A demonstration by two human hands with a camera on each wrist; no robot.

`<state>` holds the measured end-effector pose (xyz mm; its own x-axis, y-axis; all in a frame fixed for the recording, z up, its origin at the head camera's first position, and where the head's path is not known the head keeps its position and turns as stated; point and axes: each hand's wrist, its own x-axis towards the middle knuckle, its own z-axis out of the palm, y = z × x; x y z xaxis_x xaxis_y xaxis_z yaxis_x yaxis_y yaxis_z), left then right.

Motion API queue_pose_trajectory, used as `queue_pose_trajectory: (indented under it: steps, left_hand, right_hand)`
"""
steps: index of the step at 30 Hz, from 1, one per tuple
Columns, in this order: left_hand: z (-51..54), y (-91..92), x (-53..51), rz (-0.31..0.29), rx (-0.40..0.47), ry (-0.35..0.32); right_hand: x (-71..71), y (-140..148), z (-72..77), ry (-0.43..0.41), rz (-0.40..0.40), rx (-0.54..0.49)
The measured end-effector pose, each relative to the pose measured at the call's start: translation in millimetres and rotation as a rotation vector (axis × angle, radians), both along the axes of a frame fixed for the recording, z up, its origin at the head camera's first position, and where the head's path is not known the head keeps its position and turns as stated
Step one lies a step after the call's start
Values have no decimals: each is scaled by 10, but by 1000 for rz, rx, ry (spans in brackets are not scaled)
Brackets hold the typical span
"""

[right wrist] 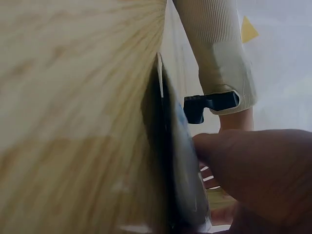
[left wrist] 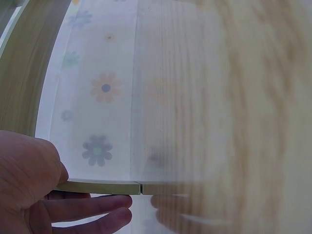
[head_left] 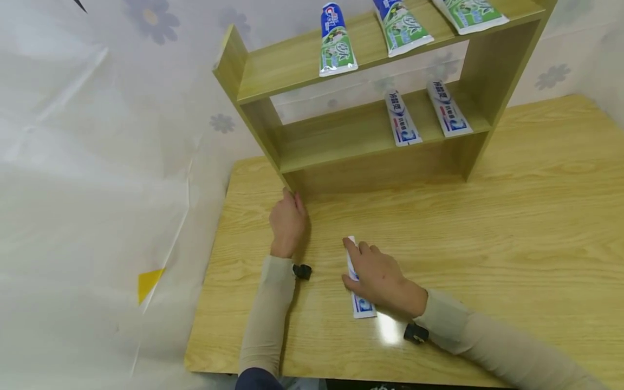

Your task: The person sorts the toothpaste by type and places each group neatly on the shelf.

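Observation:
At the shelf's lower left corner my left hand (head_left: pixel 287 223) pinches the bottom of the side panel (head_left: pixel 265 127). In the left wrist view, the thumb side of my left hand (left wrist: pixel 29 170) lies above the panel's edge (left wrist: pixel 100 187), with fingers beneath it. My right hand (head_left: pixel 382 276) holds a white and blue toothpaste tube (head_left: pixel 363 310) at the table's front, thumb at its left edge and index finger near the cap. In the right wrist view, the tube (right wrist: pixel 187 170) is edge-on beside the wood surface; the far fingers are hidden.
A two-tier wooden shelf (head_left: pixel 336 138) stands on the table (head_left: pixel 536 227). Three green and blue toothpaste tubes (head_left: pixel 338 43) lie on its top board. Two white tubes (head_left: pixel 402 119) lie on the lower board, toward the right. A white covered wall (head_left: pixel 97 216) borders the table's left side.

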<state>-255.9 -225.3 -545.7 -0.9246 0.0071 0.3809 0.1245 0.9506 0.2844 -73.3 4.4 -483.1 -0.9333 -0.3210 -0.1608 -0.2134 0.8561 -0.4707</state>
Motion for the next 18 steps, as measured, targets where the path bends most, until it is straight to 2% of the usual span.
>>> queue_pose_trajectory:
  steps: [1,2,4,5,7,10,11,12,13,17,18]
  left_hand:
    - [42,25,28,0,0,-8]
    - [32,28,25,2,-3,-6]
    - [76,45,52,-3,-2,-6]
    - [6,28,5,-3,-4,-1]
    - [88,55,55,-12,17,-7]
    - [301,118,187,-35,55,-16]
    - [310,123,192,-35,50,-6]
    - [378,146,240,-44,62,-8]
    - [340,131,226,-43,57,10]
    - [441,177,287,-40,45,0]
    - [500,195,322,-47,59,-11]
  right_hand:
    - [11,-8,-10,-2,-5,-8]
    - [19,-15,-16,-3,-11,-21]
    - [24,-20,-21,-7,-20,-41]
    - [21,-18,-23,-7,-20,-51]
    - [18,-12,-20,-9,-17,-84]
    - [10,6,-9,-6,-9,-133]
    - [7,14,-3,-6,-8,-151]
    - [5,20,3,-3,-7,-164]
    - [1,29,6,1,-5,-174]
    - [0,61,25,23,8,-204]
    - [-1,68,28,39,14,-209]
